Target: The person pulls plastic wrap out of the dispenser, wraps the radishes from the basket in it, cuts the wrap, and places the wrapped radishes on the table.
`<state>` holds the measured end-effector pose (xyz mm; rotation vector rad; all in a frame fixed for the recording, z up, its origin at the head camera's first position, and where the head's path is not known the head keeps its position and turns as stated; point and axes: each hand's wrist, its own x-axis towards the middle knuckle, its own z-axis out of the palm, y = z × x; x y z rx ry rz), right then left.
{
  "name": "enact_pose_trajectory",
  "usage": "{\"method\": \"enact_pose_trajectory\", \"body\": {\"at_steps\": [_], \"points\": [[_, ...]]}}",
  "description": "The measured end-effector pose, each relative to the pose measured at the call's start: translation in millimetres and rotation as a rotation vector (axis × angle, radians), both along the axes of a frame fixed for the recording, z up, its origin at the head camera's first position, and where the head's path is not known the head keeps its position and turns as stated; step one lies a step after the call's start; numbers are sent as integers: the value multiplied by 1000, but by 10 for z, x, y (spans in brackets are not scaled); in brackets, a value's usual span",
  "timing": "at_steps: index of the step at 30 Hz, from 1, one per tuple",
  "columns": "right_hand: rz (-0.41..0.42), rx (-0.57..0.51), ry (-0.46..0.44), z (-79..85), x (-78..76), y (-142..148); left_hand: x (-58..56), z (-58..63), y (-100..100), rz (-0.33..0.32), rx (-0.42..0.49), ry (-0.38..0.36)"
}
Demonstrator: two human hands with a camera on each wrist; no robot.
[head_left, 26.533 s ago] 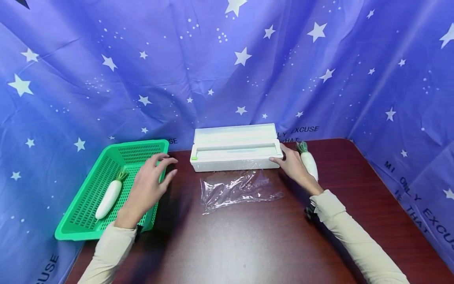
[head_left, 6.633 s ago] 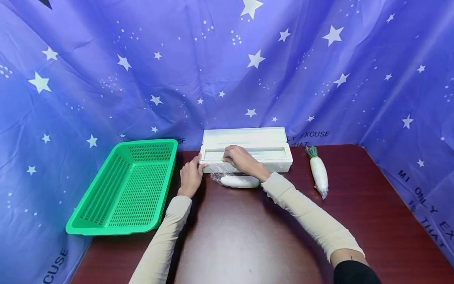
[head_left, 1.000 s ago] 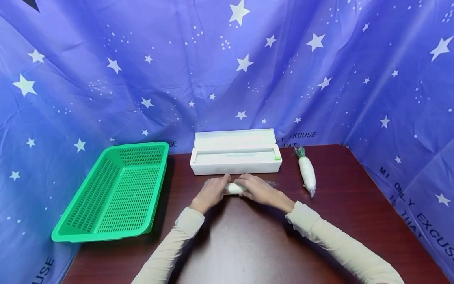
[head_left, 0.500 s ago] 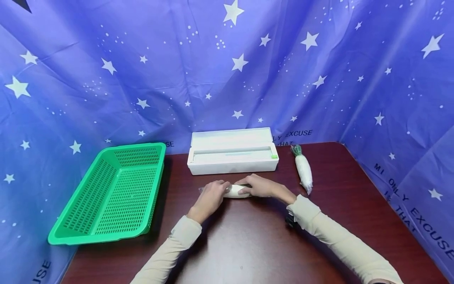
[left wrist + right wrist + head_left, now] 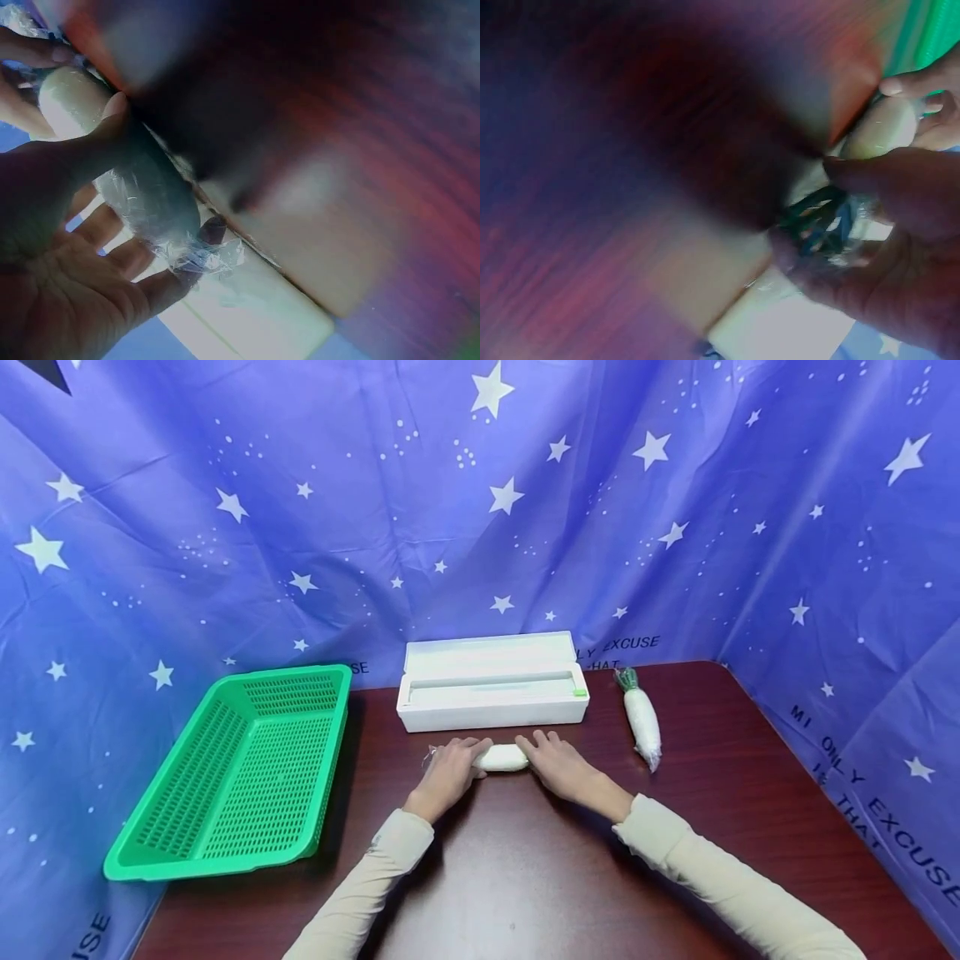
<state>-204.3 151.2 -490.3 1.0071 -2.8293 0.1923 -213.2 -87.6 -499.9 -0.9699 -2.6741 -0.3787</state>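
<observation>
A white radish [image 5: 502, 757] lies crosswise on the table in front of a long white film box [image 5: 491, 717], clear plastic film around it. My left hand [image 5: 448, 774] grips its left end, thumb on the near side and fingers on the far side; crumpled film [image 5: 202, 255] sticks out past the tip in the left wrist view. My right hand [image 5: 566, 770] holds the leafy end. In the right wrist view the green stems [image 5: 821, 217], covered in film, show between thumb and fingers. The radish's middle is bare of hands.
A second radish wrapped in film [image 5: 642, 724] lies to the right. At the left stands a green perforated basket [image 5: 262, 785] with nothing in it. The box's lid [image 5: 491, 652] is raised, and a green slider [image 5: 580, 692] sits at its right end. A starry curtain hangs behind.
The basket's radish and the loose film sheet are now together between my hands. The slider has gone to the box's right end. Lately my right hand has shifted right along the radish.
</observation>
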Motion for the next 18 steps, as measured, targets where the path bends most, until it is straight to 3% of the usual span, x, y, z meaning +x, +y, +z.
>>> {"method": "enact_pose_trajectory", "body": {"at_steps": [6,12,14,18], "points": [[38,9,-53,-76,-113,23,-1,21,-40,-15,-12,-75],[106,19,-39,-84,-208,68,-5,50,-128,-31,-43,-224],[104,12,-63,-59,-228,78,-11,35,-147,-10,-48,-220],[81,-22,-140,-21,-243,72,-45,-8,-169,15,-70,-142]]}}
